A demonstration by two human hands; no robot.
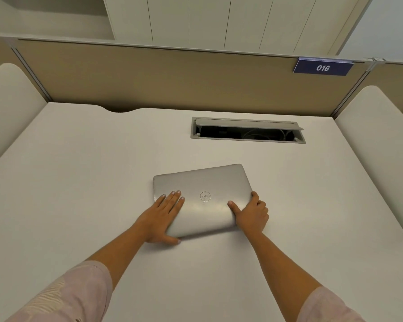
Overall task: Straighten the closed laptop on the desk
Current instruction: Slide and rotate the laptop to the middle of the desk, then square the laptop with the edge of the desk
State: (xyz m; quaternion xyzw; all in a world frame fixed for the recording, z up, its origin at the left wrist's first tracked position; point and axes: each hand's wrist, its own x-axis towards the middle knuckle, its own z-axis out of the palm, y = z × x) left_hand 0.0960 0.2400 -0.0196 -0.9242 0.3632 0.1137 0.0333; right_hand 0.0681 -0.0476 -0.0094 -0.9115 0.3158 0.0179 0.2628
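Note:
A closed silver laptop with a round logo on its lid lies on the white desk, turned slightly so its far right corner sits higher in view than its far left. My left hand grips its near left corner, fingers flat on the lid and thumb along the near edge. My right hand holds the near right corner, thumb on the lid and fingers curled around the right side edge.
An open cable hatch with cords inside is set into the desk behind the laptop. A beige partition with a blue "016" sign closes the back. Padded side panels flank the desk left and right.

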